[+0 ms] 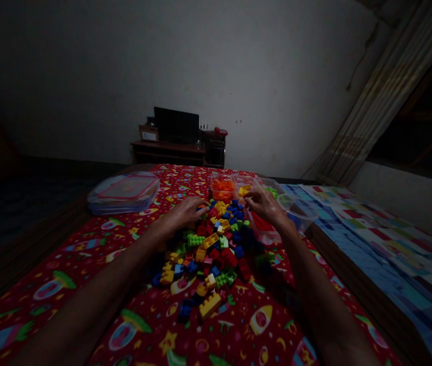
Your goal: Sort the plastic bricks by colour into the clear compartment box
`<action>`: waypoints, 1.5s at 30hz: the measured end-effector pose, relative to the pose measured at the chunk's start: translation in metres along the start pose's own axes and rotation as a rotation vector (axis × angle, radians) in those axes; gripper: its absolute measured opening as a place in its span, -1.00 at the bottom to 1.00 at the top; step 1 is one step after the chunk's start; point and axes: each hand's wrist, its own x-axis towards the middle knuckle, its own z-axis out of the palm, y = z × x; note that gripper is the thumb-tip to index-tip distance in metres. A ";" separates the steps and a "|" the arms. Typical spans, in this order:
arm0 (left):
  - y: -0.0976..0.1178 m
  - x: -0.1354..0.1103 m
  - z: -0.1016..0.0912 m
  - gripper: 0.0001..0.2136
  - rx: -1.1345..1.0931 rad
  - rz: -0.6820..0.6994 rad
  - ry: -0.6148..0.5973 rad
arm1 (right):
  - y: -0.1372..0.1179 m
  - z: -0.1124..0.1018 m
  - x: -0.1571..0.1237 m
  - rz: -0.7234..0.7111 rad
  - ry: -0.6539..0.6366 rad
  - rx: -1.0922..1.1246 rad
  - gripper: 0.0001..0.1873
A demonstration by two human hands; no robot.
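Note:
Many colourful plastic building blocks [211,240] lie in a loose pile on a red patterned cloth. My left hand [188,211] is at the pile's far left side, its thumb and index finger around a small blue block [201,207]. My right hand [265,204] is over the clear plastic containers beyond the pile, its fingers bent together; anything between them is too dark and small to make out. Just past those fingertips, yellow blocks [244,190] sit in one container. Orange blocks [223,190] fill another, and red blocks [260,222] lie in a nearer one.
A stack of clear lids [124,193] lies on the left of the cloth [135,325]. Beside my right wrist stands a round clear tub [303,209]. Farther off are a dark monitor [177,125] on a low desk [166,146] and a checked bed cover [387,244] at right.

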 end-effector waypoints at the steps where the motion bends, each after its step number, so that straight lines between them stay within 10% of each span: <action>1: 0.000 0.000 -0.004 -0.66 -0.008 0.004 0.013 | -0.004 0.003 -0.002 -0.026 -0.041 -0.008 -0.73; 8: 0.068 -0.032 -0.027 -0.69 -0.103 0.325 0.117 | -0.018 0.010 -0.006 -0.162 -0.190 0.047 -0.77; 15: 0.149 -0.098 0.021 -0.80 0.020 0.703 -0.157 | -0.018 0.006 -0.005 -0.130 -0.031 0.003 -0.77; 27: 0.103 -0.069 0.004 -0.73 0.046 0.530 -0.053 | -0.024 0.014 -0.010 -0.177 -0.050 -0.073 -0.80; 38: 0.051 -0.049 0.013 -0.46 -0.391 -0.113 0.139 | -0.032 0.029 -0.017 -0.293 -0.187 0.004 -0.72; 45: 0.050 -0.050 0.013 -0.52 -0.286 -0.052 0.129 | -0.042 0.042 -0.022 -0.323 -0.274 -0.052 -0.85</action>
